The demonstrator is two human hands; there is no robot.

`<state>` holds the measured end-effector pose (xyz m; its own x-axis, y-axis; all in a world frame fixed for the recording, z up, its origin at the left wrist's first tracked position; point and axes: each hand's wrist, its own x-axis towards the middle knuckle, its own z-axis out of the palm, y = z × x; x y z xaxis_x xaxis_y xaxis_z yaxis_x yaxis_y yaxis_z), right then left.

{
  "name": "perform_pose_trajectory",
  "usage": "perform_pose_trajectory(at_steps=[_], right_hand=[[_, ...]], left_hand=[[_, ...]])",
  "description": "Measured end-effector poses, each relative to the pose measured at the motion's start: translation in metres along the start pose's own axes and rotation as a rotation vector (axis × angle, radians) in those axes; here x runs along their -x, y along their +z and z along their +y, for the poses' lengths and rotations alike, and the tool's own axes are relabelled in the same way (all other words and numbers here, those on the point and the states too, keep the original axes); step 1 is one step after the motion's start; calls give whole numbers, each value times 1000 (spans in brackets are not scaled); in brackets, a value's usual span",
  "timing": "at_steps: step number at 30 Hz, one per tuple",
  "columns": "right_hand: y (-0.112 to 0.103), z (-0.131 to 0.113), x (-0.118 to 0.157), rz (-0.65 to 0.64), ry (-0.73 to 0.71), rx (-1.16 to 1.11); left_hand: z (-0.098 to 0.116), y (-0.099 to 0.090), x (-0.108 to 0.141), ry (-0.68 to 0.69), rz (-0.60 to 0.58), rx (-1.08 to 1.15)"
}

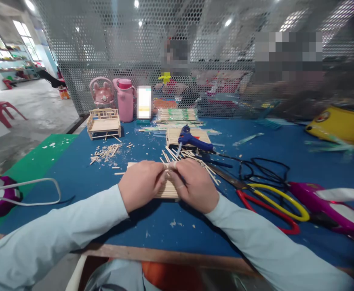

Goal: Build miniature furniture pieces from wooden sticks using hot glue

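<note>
My left hand (pixel 142 182) and my right hand (pixel 195 182) meet over a small panel of wooden sticks (pixel 167 190) on the blue table (pixel 171 230). The fingers of both hands are pinched together at the panel's upper part; whatever lies between the fingertips is too small to make out. Just beyond, loose sticks (pixel 189 153) are scattered, and a blue glue gun (pixel 195 140) rests on another stick panel (pixel 172 136). Scissors (pixel 268 202) with red and yellow handles lie to the right of my right hand.
A small stick bench (pixel 104 123) stands at the back left, near a pink bottle (pixel 125 101) and a lit phone (pixel 144 103). Stick offcuts (pixel 106 152) lie left. Power strips (pixel 331 206) and black cable (pixel 264 165) are at the right. A mesh screen (pixel 113 40) rises behind.
</note>
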<state>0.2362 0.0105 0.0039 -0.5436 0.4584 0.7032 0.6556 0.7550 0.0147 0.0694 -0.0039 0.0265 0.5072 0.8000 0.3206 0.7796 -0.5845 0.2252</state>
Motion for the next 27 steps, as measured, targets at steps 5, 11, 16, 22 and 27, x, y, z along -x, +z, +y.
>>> perform_pose_trajectory(at_steps=[5,11,16,22,27], right_hand=[[2,-3,1,10,-41,-15],[-24,8,0,76,135,-159],[-42,50,11,-356,657,153],[-37,57,16,-690,593,221],[-42,47,14,-701,610,314]], left_hand=[[-5,4,7,42,18,-6],[-9,4,15,-13,81,-20],[-16,1,13,-54,138,13],[-18,2,12,-71,182,96],[-20,2,12,-67,227,140]])
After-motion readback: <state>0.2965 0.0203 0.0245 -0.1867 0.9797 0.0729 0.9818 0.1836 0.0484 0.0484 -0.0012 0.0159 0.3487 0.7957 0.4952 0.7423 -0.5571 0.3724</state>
